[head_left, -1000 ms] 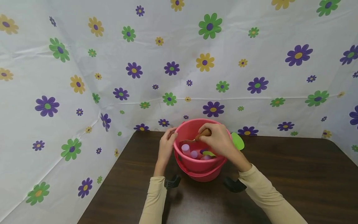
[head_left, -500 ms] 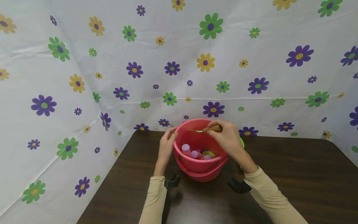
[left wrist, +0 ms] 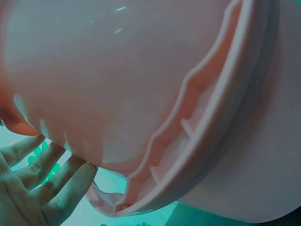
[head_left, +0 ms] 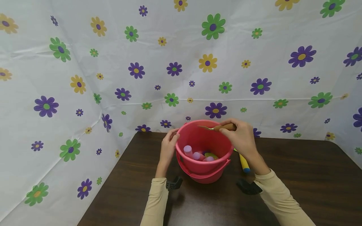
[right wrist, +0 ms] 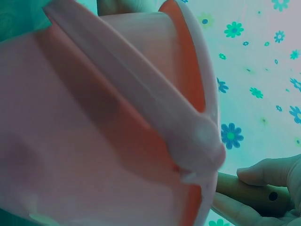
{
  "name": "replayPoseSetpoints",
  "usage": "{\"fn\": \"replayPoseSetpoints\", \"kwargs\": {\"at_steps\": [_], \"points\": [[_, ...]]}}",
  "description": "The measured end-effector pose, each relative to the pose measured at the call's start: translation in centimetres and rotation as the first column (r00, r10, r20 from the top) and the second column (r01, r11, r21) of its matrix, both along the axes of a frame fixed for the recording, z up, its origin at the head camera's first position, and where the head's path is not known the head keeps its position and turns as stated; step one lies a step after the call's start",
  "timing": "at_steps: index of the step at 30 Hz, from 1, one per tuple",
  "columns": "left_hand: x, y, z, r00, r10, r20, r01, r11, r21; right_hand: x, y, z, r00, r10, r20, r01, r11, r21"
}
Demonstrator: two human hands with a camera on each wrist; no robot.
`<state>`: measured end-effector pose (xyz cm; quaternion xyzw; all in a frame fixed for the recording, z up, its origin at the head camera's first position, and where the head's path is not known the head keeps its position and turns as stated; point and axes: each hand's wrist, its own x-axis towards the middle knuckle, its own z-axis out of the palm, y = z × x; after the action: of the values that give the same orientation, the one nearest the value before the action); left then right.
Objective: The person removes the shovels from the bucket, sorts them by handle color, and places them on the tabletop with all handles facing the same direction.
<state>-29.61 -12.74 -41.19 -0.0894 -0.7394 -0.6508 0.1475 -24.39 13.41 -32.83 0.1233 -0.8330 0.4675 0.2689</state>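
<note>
A pink bucket (head_left: 203, 169) stands upright on the dark table, its handle hanging down in front. My left hand (head_left: 168, 145) rests against the bucket's left side at the rim. In the left wrist view its nearly straight fingers (left wrist: 70, 188) touch the outer wall. With my right hand (head_left: 240, 136) I hold a wooden-handled tool (head_left: 230, 126) above the right part of the opening, its thin metal blade pointing left. The right wrist view shows thumb and fingers around the wooden handle (right wrist: 254, 193). Inside the bucket lie several light purple cylinders (head_left: 188, 150) and a yellow-green item (head_left: 210, 155).
Right of the bucket, partly behind my right hand, a yellow handle (head_left: 243, 161) with a blue end lies on the dark brown table (head_left: 299, 175); a bit of green shows beyond it. A flower-patterned white sheet (head_left: 147, 62) hangs behind and along the left.
My right hand has lifted the wooden-handled tool up from inside the bucket and moved it right. The yellow handle on the table has come into view. My left hand has stayed put.
</note>
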Motion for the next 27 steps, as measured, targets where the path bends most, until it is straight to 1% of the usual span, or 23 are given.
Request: {"fn": "replayPoseSetpoints", "kwargs": {"at_steps": [5, 10, 11, 15, 17, 18, 22, 27], "points": [[-0.1, 0.0, 0.0, 1.000, -0.001, 0.009, 0.001, 1.000, 0.004, 0.3, 0.6, 0.2, 0.999, -0.031, 0.018, 0.031, 0.999, -0.016], [-0.2, 0.0, 0.0, 1.000, -0.011, 0.018, 0.010, 1.000, 0.006, 0.8, 1.1, 0.4, 0.999, -0.035, -0.022, 0.034, 0.999, -0.034], [0.0, 0.0, 0.2, 1.000, -0.013, 0.026, 0.013, 1.000, 0.003, 0.9, 1.1, 0.5, 0.999, -0.034, -0.032, 0.033, 0.999, -0.036], [1.7, 0.2, 2.2, 0.999, -0.026, 0.038, 0.026, 1.000, -0.004, 1.2, 1.5, 0.7, 0.997, -0.030, -0.073, 0.026, 0.998, -0.053], [2.5, 0.4, 3.1, 0.999, -0.030, 0.034, 0.030, 1.000, -0.004, 1.2, 1.7, 0.7, 0.996, -0.036, -0.082, 0.032, 0.998, -0.052], [2.7, 0.4, 3.3, 0.999, -0.032, 0.029, 0.032, 0.999, 0.000, 1.2, 1.8, 0.7, 0.996, -0.038, -0.084, 0.034, 0.998, -0.055], [2.6, 0.5, 3.3, 0.999, -0.038, 0.023, 0.037, 0.999, 0.009, 1.3, 2.2, 0.7, 0.994, -0.057, -0.089, 0.053, 0.997, -0.052], [2.6, 0.6, 3.4, 0.999, -0.041, 0.017, 0.041, 0.999, 0.015, 1.5, 2.3, 0.6, 0.994, -0.069, -0.089, 0.063, 0.995, -0.071]]}}
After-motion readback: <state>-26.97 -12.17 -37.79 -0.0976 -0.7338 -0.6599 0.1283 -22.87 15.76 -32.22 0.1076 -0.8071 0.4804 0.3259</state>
